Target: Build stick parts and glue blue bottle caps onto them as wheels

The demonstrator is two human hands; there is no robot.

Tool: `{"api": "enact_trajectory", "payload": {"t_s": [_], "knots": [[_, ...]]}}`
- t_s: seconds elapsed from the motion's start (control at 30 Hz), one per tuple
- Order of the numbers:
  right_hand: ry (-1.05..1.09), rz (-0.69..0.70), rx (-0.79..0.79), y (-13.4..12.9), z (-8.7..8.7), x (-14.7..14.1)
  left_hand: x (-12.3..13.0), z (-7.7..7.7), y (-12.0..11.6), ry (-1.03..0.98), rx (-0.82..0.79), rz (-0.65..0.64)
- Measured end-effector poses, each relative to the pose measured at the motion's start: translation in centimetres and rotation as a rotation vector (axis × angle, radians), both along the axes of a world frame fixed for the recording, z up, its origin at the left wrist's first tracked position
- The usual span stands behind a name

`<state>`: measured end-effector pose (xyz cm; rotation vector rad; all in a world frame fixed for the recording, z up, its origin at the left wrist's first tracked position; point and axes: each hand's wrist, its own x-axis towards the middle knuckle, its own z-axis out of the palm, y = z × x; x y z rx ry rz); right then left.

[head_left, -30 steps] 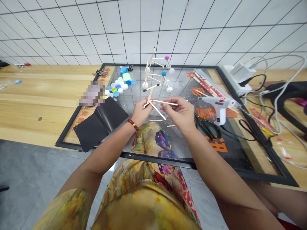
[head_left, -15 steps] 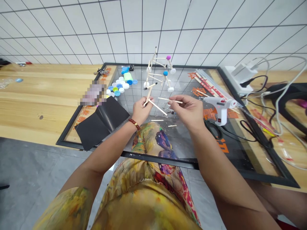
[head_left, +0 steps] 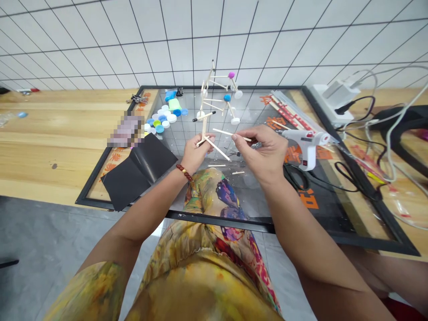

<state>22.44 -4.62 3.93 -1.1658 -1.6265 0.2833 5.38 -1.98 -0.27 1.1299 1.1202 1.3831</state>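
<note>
The left hand [head_left: 194, 154], near the middle of the frame, pinches a stick piece [head_left: 204, 127] low down, close to where its sticks meet. One stick of the piece stands up from there to a black-ended crossbar [head_left: 204, 117], and another slants down to the right, its far end free. The right hand [head_left: 265, 149], right of centre, pinches a loose stick [head_left: 224, 132] between thumb and fingers. That stick points left, its free end just beside the piece but apart from it. A red bracelet [head_left: 184, 172] circles the left wrist.

Beyond the hands, at upper centre, are stick models with a pink ball [head_left: 231, 75], a blue ball [head_left: 227, 97] and white discs [head_left: 235, 121]; I cannot tell whether they are joined.

Left of these, caps [head_left: 171, 118] in white, blue and yellow lie in a cluster below a pale green tub [head_left: 174, 104]. A folded black sheet [head_left: 125, 178] lies at centre left, over the edge of a black-framed glass panel [head_left: 214, 217] on the desk [head_left: 50, 133]. Two short sticks lie on the glass below the hands, one [head_left: 217, 165] left of the other [head_left: 238, 172].

Right of the right hand rests a white glue gun [head_left: 307, 145], a packet [head_left: 290, 113] above it. At upper right is a white power strip [head_left: 329, 102] with cables.
</note>
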Motion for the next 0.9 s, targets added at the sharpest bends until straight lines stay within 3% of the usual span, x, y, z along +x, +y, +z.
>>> {"api": "enact_trajectory", "payload": {"t_s": [0.5, 0.7, 0.9], "knots": [[0.097, 0.120, 0.017, -0.2, -0.5, -1.0, -0.1, -0.6, -0.1, 0.189, 0.086, 0.095], [0.062, 0.068, -0.017, -0.1, -0.6, -1.2, -0.1, -0.8, 0.0, 0.201, 0.108, 0.086], [0.127, 0.104, 0.065, 0.3, -1.0, -1.2, -0.1, -0.8, -0.2, 0.232, 0.124, 0.083]]}}
